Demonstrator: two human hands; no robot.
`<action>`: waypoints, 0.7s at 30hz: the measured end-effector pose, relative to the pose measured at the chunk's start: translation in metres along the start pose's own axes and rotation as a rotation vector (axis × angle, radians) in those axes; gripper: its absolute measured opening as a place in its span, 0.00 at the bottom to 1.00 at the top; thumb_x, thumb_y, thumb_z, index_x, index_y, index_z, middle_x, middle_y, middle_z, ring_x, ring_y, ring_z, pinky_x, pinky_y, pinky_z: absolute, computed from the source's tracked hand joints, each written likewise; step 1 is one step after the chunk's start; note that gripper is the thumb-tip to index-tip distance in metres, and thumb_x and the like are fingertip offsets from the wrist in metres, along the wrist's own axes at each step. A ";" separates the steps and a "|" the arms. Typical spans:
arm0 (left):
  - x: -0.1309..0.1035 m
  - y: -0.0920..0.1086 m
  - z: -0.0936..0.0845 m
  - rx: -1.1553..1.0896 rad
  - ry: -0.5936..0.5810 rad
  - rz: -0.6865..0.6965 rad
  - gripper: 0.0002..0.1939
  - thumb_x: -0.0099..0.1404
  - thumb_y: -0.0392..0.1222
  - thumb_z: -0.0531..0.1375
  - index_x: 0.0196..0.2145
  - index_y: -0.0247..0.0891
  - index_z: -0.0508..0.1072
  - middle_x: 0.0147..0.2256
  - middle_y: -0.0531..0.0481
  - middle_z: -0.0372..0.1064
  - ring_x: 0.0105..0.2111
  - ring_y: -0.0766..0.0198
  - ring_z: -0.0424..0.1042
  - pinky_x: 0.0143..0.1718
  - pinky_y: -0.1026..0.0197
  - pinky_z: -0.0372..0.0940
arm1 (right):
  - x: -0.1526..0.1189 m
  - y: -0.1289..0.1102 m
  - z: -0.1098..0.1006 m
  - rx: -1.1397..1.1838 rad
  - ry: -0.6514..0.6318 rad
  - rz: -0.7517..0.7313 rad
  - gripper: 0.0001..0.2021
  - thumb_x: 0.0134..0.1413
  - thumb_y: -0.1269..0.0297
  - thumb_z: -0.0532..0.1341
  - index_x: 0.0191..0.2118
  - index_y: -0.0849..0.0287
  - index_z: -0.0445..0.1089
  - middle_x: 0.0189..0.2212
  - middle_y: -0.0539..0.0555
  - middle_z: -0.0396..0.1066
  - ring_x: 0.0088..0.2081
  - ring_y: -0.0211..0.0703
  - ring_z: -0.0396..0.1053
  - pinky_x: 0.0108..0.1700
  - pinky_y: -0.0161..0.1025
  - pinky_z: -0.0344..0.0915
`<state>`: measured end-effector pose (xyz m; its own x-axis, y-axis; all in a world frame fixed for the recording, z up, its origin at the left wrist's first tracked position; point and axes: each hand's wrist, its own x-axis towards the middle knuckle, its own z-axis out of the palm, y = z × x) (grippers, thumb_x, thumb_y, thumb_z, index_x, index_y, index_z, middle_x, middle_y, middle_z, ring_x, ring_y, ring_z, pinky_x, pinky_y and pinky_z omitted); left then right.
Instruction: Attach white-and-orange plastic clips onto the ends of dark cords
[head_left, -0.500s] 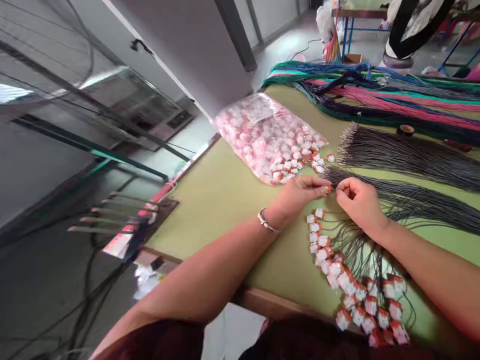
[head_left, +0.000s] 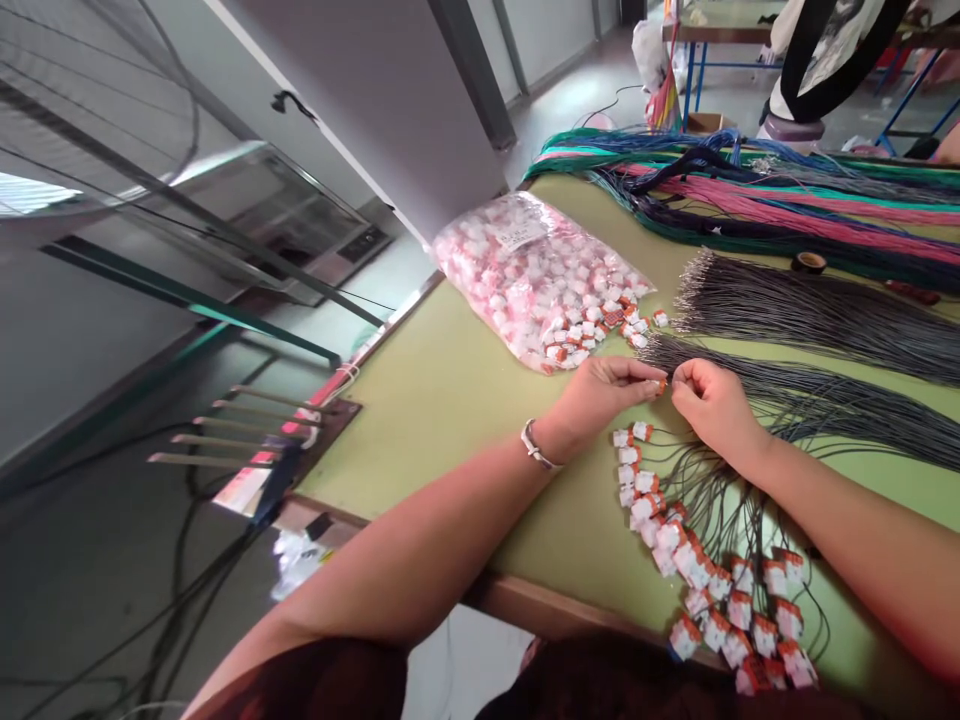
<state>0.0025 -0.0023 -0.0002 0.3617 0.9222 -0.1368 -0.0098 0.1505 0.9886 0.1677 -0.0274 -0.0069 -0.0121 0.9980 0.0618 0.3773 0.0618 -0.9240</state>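
Pinched in my left hand (head_left: pixel 604 390) is a small orange-and-white connector (head_left: pixel 661 386), mostly covered by the fingers. My right hand (head_left: pixel 716 405) is closed just to its right, thumb against forefinger, on what looks like the end of a thin dark wire; the tip is hidden. The two hands almost meet. Under them lies a bundle of dark wires (head_left: pixel 810 395) with bare metal ends. Nearer my body, several white-and-orange connectors with wires attached (head_left: pixel 675 540) lie in a curved row and a heap.
A clear plastic bag of connectors (head_left: pixel 525 270) lies beyond my left hand, some spilling from its mouth. Further right are another dark wire bundle (head_left: pixel 810 310), a tape roll (head_left: pixel 810 262) and coloured wires (head_left: pixel 750 190). A pronged rack (head_left: pixel 255 430) sits at the table's left edge.
Both hands stay nearly in place, with the connector and the right fingertips still close together. The view has shifted slightly.
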 end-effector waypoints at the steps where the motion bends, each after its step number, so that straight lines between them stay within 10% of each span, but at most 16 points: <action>1: 0.000 0.000 -0.001 0.003 -0.007 -0.003 0.10 0.50 0.38 0.69 0.32 0.34 0.80 0.30 0.48 0.77 0.29 0.67 0.72 0.37 0.62 0.68 | -0.001 0.000 0.000 0.023 -0.014 0.026 0.06 0.43 0.61 0.55 0.24 0.57 0.63 0.15 0.44 0.56 0.17 0.32 0.52 0.18 0.32 0.51; 8: 0.004 -0.002 -0.008 0.074 -0.015 0.063 0.09 0.52 0.38 0.68 0.33 0.35 0.80 0.33 0.47 0.78 0.33 0.65 0.73 0.40 0.62 0.68 | 0.000 -0.004 -0.003 0.180 -0.090 0.222 0.04 0.43 0.63 0.56 0.26 0.56 0.62 0.13 0.42 0.55 0.14 0.32 0.53 0.15 0.32 0.58; 21: 0.002 -0.008 0.007 -0.008 -0.034 0.033 0.10 0.50 0.39 0.68 0.32 0.34 0.80 0.29 0.48 0.77 0.29 0.67 0.72 0.36 0.63 0.68 | -0.001 -0.003 -0.001 0.117 -0.085 0.153 0.06 0.44 0.60 0.56 0.26 0.56 0.61 0.14 0.42 0.55 0.13 0.33 0.55 0.15 0.32 0.55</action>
<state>0.0100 -0.0037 -0.0081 0.3929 0.9139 -0.1022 -0.0295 0.1235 0.9919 0.1672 -0.0283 -0.0038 -0.0429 0.9930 -0.1098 0.2703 -0.0942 -0.9582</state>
